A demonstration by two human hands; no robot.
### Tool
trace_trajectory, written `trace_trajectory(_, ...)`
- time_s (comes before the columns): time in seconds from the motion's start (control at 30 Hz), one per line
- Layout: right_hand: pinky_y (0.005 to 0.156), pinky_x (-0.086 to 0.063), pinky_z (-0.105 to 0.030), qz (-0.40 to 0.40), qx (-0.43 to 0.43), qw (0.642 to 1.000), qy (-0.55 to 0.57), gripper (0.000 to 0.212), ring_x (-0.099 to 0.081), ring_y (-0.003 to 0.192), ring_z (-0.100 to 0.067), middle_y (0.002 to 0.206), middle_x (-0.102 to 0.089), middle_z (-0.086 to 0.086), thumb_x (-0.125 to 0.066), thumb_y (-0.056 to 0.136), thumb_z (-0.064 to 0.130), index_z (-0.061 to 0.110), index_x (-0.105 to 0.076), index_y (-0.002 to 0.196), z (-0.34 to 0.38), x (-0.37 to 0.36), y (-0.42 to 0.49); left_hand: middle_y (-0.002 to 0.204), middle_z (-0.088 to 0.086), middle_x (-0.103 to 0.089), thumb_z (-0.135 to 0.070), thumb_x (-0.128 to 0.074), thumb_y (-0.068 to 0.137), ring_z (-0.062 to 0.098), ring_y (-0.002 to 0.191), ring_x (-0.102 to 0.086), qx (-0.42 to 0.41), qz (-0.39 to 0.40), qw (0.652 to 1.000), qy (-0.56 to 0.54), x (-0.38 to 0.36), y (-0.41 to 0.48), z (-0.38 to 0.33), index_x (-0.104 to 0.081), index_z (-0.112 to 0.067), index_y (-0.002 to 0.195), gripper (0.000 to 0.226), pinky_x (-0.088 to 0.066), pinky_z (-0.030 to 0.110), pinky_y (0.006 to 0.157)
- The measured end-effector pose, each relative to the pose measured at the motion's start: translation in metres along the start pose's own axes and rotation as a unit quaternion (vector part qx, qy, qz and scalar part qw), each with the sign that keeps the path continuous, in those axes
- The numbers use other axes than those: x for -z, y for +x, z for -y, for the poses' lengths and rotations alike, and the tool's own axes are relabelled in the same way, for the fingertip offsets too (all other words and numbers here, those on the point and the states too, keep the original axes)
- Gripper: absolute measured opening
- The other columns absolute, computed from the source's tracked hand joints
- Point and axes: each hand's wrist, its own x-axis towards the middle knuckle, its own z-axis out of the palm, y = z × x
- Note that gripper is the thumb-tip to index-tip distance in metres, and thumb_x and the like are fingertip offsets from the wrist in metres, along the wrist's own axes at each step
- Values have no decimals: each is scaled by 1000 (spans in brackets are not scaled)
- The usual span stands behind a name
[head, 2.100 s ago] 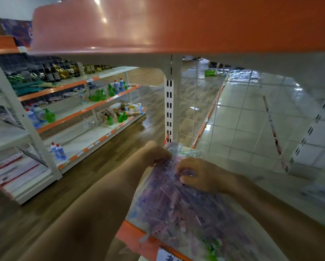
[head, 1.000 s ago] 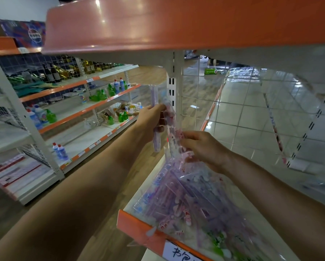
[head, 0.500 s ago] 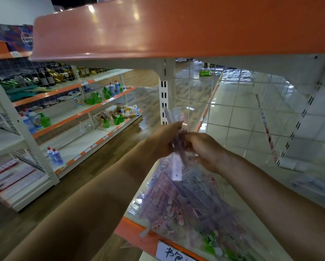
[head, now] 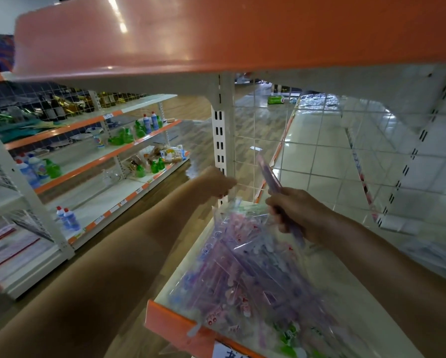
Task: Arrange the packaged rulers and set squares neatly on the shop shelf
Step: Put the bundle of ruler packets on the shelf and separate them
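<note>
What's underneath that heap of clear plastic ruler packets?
The heap of clear plastic ruler packets lies on a white shelf board with an orange front edge. Its margins show; anything beneath the packets is hidden.

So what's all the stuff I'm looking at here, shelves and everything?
pile of packaged rulers: many, too jumbled to count, clear wrap with purple and pink, on the near shelf
single ruler packet: one, purple, above the pile in the right hand
near shelf: one, white with orange front edge, bottom centre
upper shelf: one, orange, overhead
slotted post: one, white, behind the pile
wire mesh panel: one, white, shelf back
green bottles: several, far shelving on the left
blue bottles: several, red caps, same shelving
left hand: one, fingers curled, by the post; grip unclear
right hand: one, holds the single ruler packet
</note>
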Motion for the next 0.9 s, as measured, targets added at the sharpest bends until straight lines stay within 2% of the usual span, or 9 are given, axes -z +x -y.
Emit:
trace_trajectory(0.03,41,-36,-23,1,3,1000,-6,10,-42,46,-13,60,-46,-6,-53,90,8,9,-55,81,-2,3,-2,84,5,-63,-18,-58,91,17,73,-62,10,-26,999,43,-4,10,10,-62,-4,92,15,-49,19,53)
trace_trajectory(0.17,41,-33,-23,11,12,1000,-20,7,-40,47,-11,62,-45,-4,-56,90,10,7,-57,96,-9,8,-9,108,12,-65,-19,-64,84,26,100,-65,49,-25,996,65,-30,41,45,-61,-4,112,32,-55,36,87)
trace_trajectory(0.27,42,-32,-22,11,13,999,-30,4,-40,47,-11,62,-44,-3,-56,90,9,9,-55,94,-14,11,-9,94,5,-68,-48,-72,52,22,87,-67,52,-43,998,18,-52,88,75,-62,-16,106,63,-58,39,79)
trace_trajectory(0.37,41,-34,-22,5,2,1000,-30,14,-40,47,-11,62,-45,-2,-57,90,11,7,-56,103,-19,14,-10,93,8,-67,-55,-70,31,24,84,-68,86,-36,995,-42,-64,105,82,-62,-12,105,85,-59,38,77)
trace_trajectory(0.43,40,-34,-22,5,-5,1000,-27,16,-40,47,-11,62,-45,-2,-58,90,11,8,-56,105,-21,15,-11,89,11,-66,-48,-80,57,22,76,-67,99,-16,992,-75,-58,61,54,-60,-5,103,66,-59,34,72)
trace_trajectory(0.53,40,-34,-22,11,-8,999,-31,16,-41,47,-10,62,-45,-2,-58,90,11,10,-56,105,-22,16,-11,76,9,-59,-31,-72,81,17,58,-59,148,-12,986,-74,-54,50,45,-55,-1,103,41,-53,27,51)
trace_trajectory(0.63,41,-35,-23,15,-9,999,-39,16,-41,48,-11,64,-46,-3,-59,89,11,10,-56,105,-21,15,-11,89,11,-63,-25,-70,83,21,72,-63,150,1,985,-89,-46,52,48,-54,1,117,45,-53,29,59)
trace_trajectory(0.8,42,-33,-23,27,-6,999,-36,25,-40,45,-10,62,-45,-2,-59,89,9,1,-55,112,-19,4,-11,91,8,-65,-22,-82,70,22,87,-64,117,-18,987,-111,-32,43,55,-61,-1,101,43,-55,32,82)
trace_trajectory(0.9,40,-33,-22,36,-2,999,-39,27,-40,46,-11,64,-45,-4,-58,90,9,-4,-53,113,-18,-1,-13,76,9,-60,-4,-71,77,16,61,-59,117,-28,991,-65,-26,33,53,-63,-2,87,13,-53,24,57)
